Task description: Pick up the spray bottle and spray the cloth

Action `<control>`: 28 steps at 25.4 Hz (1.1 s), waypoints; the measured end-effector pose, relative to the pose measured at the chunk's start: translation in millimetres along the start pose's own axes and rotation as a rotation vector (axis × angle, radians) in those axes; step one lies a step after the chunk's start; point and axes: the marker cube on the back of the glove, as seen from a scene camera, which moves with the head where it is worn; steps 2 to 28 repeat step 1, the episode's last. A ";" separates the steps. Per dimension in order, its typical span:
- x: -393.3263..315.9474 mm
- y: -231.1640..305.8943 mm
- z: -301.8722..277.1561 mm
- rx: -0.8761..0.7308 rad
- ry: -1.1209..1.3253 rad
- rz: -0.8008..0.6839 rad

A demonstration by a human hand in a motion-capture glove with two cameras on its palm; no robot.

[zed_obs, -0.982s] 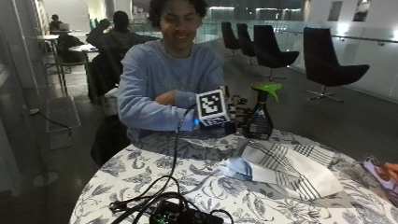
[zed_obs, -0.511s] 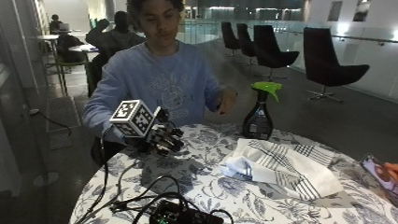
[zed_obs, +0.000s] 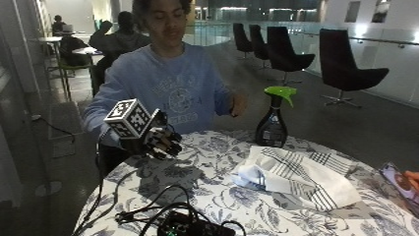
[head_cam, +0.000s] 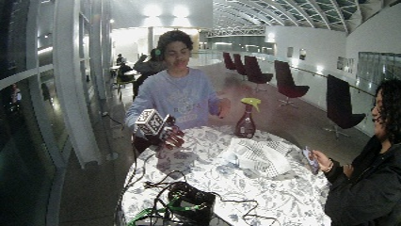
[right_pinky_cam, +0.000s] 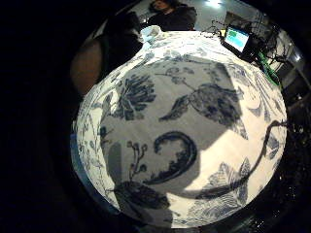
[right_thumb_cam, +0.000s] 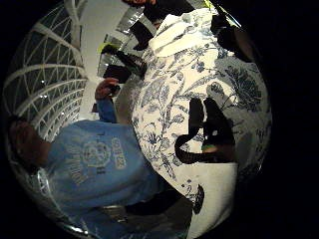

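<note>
Outside view: the spray bottle, dark-bodied with a green trigger head, is seen standing upright on the far part of the round table, untouched; its contents cannot be made out through the dark body. Just in front of it, the cloth, white with dark stripes, is laid crumpled on the floral tablecloth, a bluish fold showing at its near edge; bottle and cloth are close but whether they touch cannot be told. The gloved right hand is held above the table's edge on the person's right side, well apart from the bottle, with fingers loosely curled downward and nothing gripped. The bare left hand is raised near the chest, beside but clear of the bottle's head. Nearer the camera, a black device with trailing cables is set on the tablecloth. From the little finger side palm view, only the blue floral tablecloth is shown beneath the palm. At the table's right edge, another person's hand with a phone is partly seen.
</note>
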 end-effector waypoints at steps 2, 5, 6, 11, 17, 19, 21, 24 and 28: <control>-0.5 -0.1 -0.2 0.001 0.000 -0.002; -0.5 -0.1 -0.2 0.001 0.000 -0.002; -0.5 -0.1 -0.2 0.001 0.000 -0.002; -0.5 -0.1 -0.2 0.001 0.000 -0.002; -0.5 -0.1 -0.2 0.001 0.000 -0.002; -0.5 -0.1 -0.2 0.001 0.000 -0.002; -0.5 -0.1 -0.2 0.001 0.000 -0.002; -0.5 -0.1 -0.2 0.001 0.000 -0.002; -0.5 -0.1 -0.2 0.001 0.000 -0.002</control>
